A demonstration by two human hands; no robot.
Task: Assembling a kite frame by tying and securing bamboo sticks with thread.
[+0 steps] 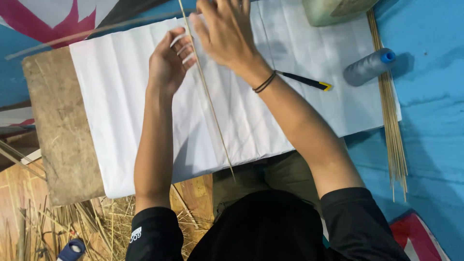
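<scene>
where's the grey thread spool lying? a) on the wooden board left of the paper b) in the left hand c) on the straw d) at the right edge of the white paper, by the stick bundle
d: the spool lies on its side at the right edge of the paper, next to the stick bundle.

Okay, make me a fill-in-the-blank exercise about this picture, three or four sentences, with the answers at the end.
1. Both hands, left hand and right hand, hold a thin ____ stick.
2. The sheet under the hands is ____ in colour.
3. The grey thread spool has a ____ core.
4. The bundle of sticks lies on a ____ surface.

Answers: bamboo; white; blue; blue
</scene>
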